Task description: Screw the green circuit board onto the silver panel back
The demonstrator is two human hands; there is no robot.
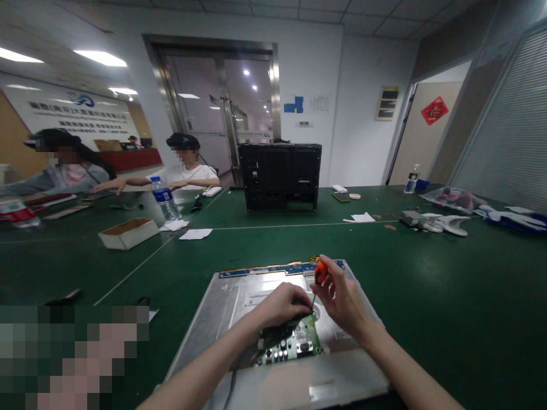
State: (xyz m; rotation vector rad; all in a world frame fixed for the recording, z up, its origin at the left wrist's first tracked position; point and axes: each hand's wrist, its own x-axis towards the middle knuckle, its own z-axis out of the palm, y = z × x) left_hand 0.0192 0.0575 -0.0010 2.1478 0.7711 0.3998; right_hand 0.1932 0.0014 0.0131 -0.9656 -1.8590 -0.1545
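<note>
In my right hand is a screwdriver with an orange and black handle, held upright. Its thin shaft points down at the upper corner of a green circuit board. My left hand bends over that same corner, fingertips close to the screwdriver's tip; whatever they pinch is hidden. The board lies on the silvery metal back of a flat display panel. Along the panel's far edge runs a narrow blue circuit strip. A dark cable crosses the near left part.
Beyond the panel stands a black monitor housing. A white open box and a water bottle are to the left. Bagged items lie at the right on the green table. Two people sit across at the left; a blurred-out area covers the lower left.
</note>
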